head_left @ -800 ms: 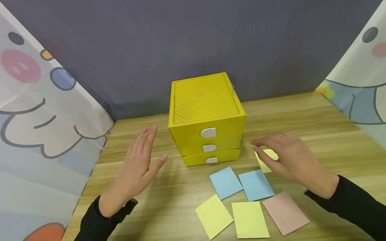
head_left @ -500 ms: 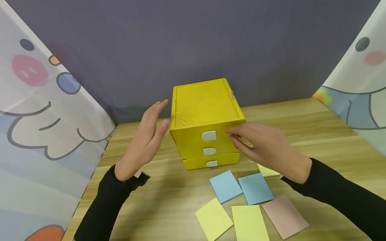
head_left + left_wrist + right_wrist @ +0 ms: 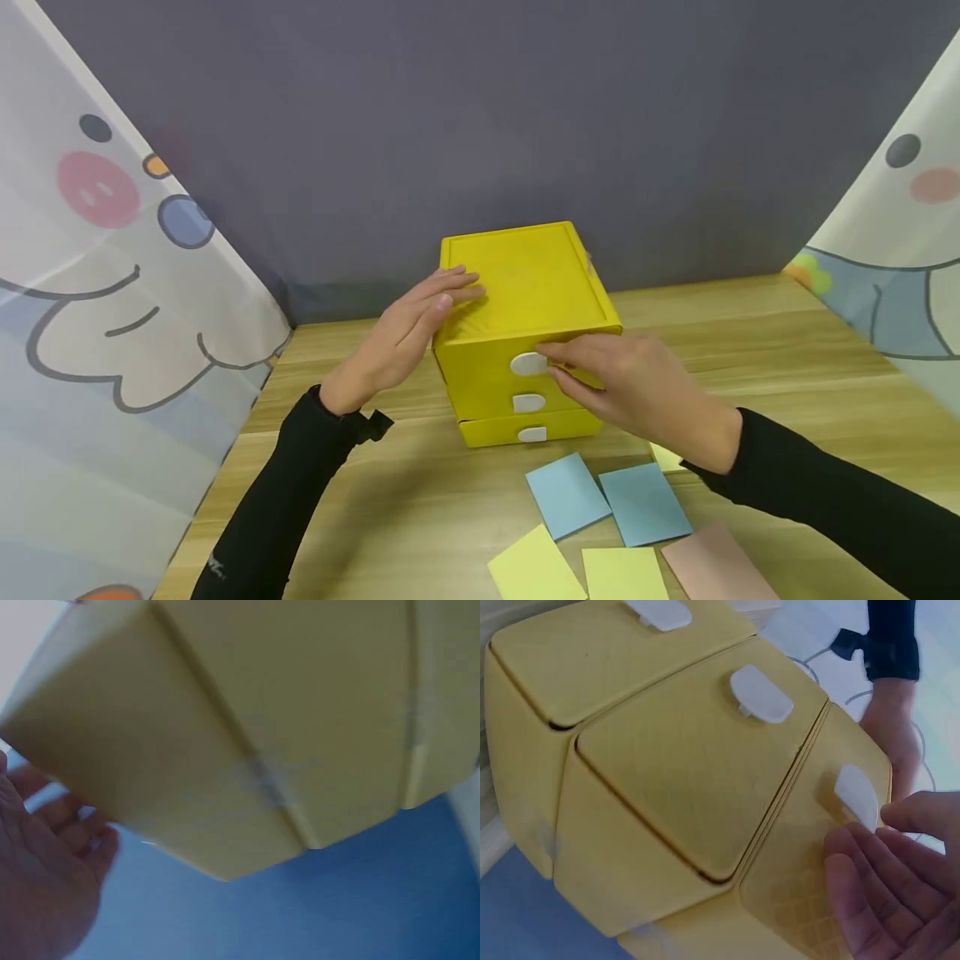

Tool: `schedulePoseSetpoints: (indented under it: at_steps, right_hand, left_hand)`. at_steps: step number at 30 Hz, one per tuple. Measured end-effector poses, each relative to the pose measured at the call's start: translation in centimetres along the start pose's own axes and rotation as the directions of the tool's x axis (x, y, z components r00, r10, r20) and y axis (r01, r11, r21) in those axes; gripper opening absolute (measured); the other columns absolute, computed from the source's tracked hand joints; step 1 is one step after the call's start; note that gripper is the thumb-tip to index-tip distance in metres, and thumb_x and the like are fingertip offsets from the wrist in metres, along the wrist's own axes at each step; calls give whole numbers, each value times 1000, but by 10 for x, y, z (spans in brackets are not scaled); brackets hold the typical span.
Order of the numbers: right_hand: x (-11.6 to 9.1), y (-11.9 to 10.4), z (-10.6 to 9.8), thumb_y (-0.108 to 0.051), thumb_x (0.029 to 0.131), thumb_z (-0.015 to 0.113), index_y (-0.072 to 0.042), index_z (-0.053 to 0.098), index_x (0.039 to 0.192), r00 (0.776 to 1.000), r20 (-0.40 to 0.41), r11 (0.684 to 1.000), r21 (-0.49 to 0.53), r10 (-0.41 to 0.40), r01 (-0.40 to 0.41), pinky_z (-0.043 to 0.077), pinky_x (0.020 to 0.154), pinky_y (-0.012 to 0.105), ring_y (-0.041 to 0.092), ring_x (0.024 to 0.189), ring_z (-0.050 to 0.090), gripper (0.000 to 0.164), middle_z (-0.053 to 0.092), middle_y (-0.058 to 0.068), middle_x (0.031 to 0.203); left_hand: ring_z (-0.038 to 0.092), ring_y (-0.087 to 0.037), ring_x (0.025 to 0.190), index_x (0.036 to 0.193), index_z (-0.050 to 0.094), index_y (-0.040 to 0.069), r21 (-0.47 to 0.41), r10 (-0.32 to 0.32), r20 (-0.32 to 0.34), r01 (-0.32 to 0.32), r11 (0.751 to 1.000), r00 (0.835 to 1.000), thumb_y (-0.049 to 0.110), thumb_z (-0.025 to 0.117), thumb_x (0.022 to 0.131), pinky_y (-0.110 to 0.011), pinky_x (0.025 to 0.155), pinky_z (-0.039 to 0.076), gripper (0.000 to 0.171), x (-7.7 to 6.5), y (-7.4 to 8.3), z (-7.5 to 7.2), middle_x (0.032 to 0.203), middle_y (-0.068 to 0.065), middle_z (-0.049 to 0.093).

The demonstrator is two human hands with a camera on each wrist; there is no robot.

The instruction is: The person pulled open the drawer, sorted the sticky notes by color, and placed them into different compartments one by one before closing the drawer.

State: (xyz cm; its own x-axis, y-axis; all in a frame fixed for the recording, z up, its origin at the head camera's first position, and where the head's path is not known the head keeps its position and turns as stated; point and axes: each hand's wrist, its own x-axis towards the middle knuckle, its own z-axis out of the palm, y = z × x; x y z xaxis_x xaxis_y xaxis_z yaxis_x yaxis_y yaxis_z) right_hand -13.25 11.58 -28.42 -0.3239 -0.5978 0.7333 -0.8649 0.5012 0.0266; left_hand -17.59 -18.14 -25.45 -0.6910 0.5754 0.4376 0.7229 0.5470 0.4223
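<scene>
A yellow drawer box (image 3: 487,387) with three stacked drawers and white handles stands on the wooden table. My right hand (image 3: 637,383) is at its front, index finger and thumb around the top drawer's white handle (image 3: 529,364). In the right wrist view, the thumb and fingertips (image 3: 847,844) meet that handle's edge (image 3: 857,796). My left hand (image 3: 397,337), fingers fairly straight, lies at the box's upper left edge with fingertips over its top. The left wrist view shows it beside the box's side wall (image 3: 225,750). All the drawers look pushed in.
In front of the box lie two blue sticky-note pads (image 3: 568,496), two yellow pads (image 3: 536,567) and a pink pad (image 3: 720,567). Another yellow pad (image 3: 666,457) is partly hidden under my right wrist. A grey wall (image 3: 480,125) stands behind, with printed curtains on both sides.
My right hand has moved left from above the yellow pad to the top handle. My left hand has come up and right from beside the box onto its top edge.
</scene>
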Motion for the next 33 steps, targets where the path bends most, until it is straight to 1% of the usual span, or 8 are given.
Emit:
schedulePoseSetpoints:
  at_steps: [3, 7, 11, 14, 19, 25, 28, 33]
  right_hand:
    - [1, -1, 3, -17, 88, 77, -8, 76, 108, 1000, -12, 1000, -5, 12, -12, 54, 55, 19, 8, 68, 71, 22, 80, 1, 90]
    - [5, 0, 6, -17, 84, 81, -10, 76, 100, 999, -45, 1000, -23, -6, 5, 53, 53, 18, 4, 63, 68, 18, 78, -2, 83]
    - [4, 0, 6, -13, 80, 83, -11, 77, 97, 999, -50, 1000, 3, 12, -11, 51, 53, 15, 2, 60, 65, 19, 78, -3, 82]
    - [2, -5, 4, -23, 93, 74, -12, 77, 98, 999, -32, 999, 16, 29, -28, 45, 51, 11, 0, 57, 60, 12, 76, -5, 80]
    - [-2, -18, -2, -42, 106, 42, -15, 77, 96, 999, -41, 1000, 3, 19, -19, 38, 46, 8, -2, 53, 52, 45, 69, -9, 70]
    - [-5, -31, -8, -39, 107, 45, -18, 76, 92, 993, -110, 998, -50, -42, 36, 35, 42, 9, -1, 47, 48, 40, 65, -11, 64]
    - [-6, -39, -11, -38, 107, 46, -18, 75, 91, 993, -107, 997, -70, -47, 40, 37, 42, 10, 0, 47, 48, 39, 65, -11, 64]
    - [-11, -55, -20, -36, 107, 47, -17, 74, 90, 995, -94, 995, -94, -35, 26, 47, 45, 15, 2, 49, 53, 37, 69, -11, 69]
  left_hand:
    - [32, -22, 156, 148, 54, 14, -56, 52, 30, -50, 997, 998, 36, 24, 112, -39, 134, 11, 52, 3, -15, 7, 159, -5, 48]
    - [37, -23, 153, 149, 52, 16, -38, 127, -19, -128, 991, 992, 40, 21, 112, -41, 134, 12, 55, 4, -26, 14, 157, -5, 50]
    - [40, -22, 150, 148, 54, 16, -43, 156, -54, -158, 986, 986, 45, 17, 111, -41, 134, 12, 59, 5, -31, 20, 155, -5, 52]
    - [40, -23, 150, 147, 54, 15, -64, 158, -65, -162, 985, 985, 46, 16, 111, -42, 134, 10, 61, 5, -32, 23, 154, -7, 52]
    - [40, -27, 149, 146, 56, 12, -85, 156, -95, -164, 983, 983, 46, 16, 111, -42, 134, 10, 63, 3, -35, 25, 153, -10, 54]
    - [41, -26, 148, 143, 58, 12, -117, 153, -134, -169, 979, 979, 47, 18, 111, -42, 133, 12, 63, 1, -38, 28, 151, -10, 55]
    - [42, -27, 148, 143, 59, 11, -123, 157, -144, -175, 977, 977, 46, 18, 111, -43, 133, 12, 62, 0, -39, 29, 150, -11, 56]
    - [42, -28, 146, 141, 59, 9, -126, 160, -158, -181, 975, 974, 47, 17, 111, -43, 133, 13, 64, 3, -39, 30, 150, -12, 55]
